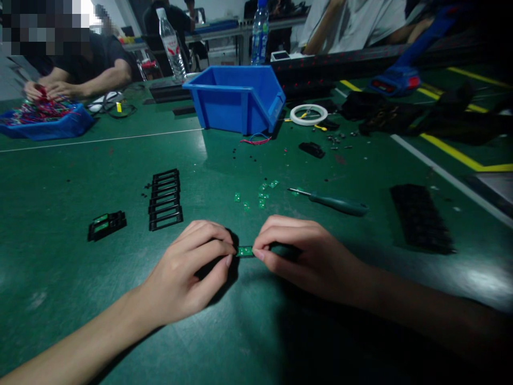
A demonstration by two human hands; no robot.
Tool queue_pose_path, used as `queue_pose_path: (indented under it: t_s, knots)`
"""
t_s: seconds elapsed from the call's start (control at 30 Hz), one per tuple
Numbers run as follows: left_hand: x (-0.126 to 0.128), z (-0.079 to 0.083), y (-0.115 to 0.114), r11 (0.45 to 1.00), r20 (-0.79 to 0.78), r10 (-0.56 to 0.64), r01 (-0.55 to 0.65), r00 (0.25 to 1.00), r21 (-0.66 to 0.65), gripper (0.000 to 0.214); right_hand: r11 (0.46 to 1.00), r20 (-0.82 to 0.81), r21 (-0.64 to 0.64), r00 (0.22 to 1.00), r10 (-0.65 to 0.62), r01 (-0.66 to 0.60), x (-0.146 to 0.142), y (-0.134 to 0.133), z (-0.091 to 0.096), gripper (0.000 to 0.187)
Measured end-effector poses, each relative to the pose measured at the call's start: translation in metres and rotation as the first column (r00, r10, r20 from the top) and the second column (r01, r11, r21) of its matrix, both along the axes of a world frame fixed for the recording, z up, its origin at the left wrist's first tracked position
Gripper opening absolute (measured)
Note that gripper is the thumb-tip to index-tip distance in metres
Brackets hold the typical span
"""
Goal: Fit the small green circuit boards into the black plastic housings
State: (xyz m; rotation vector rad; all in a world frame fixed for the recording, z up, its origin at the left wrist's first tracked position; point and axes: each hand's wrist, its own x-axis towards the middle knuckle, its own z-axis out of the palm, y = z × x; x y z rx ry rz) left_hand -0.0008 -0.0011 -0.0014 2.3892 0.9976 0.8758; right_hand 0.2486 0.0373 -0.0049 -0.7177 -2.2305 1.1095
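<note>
My left hand (188, 272) and my right hand (308, 256) meet low over the green table (80, 299), both pinched shut. Between their fingertips sits a small green circuit board (244, 251) set in a black plastic frame (280, 248), most of which my fingers hide. Several more small green boards (260, 195) lie scattered just beyond my hands. A stack of black frames (165, 199) lies to the far left of them. One black frame with green boards in it (106, 224) lies further left.
A green-handled screwdriver (332, 202) lies right of the boards. A black tray (420, 216) is at the right, a blue bin (236, 99) and a tape roll (308, 114) behind. Another person's hands (48, 90) work over a blue tray of wires (44, 120). Two bottles (172, 45) stand far back.
</note>
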Motion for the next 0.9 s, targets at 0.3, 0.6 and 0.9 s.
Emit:
queue_pose_path:
  t_s: [0.3,0.6,0.9]
  knots:
    - [0.000,0.000,0.000,1.000,0.010,-0.005,0.005,1.000,-0.001,0.015,1.000,0.012,0.031,1.000,0.002,-0.002,-0.001,0.001,-0.001,0.011]
    - [0.001,0.000,0.001,1.000,0.009,-0.003,0.003,1.000,-0.003,0.013,0.995,0.029,0.098,0.999,-0.024,0.021,-0.006,0.000,0.004,0.011]
    - [-0.001,0.000,0.001,0.998,0.021,-0.009,0.008,1.000,0.061,0.013,0.949,-0.115,0.116,0.953,-0.280,0.293,-0.003,-0.002,0.035,0.016]
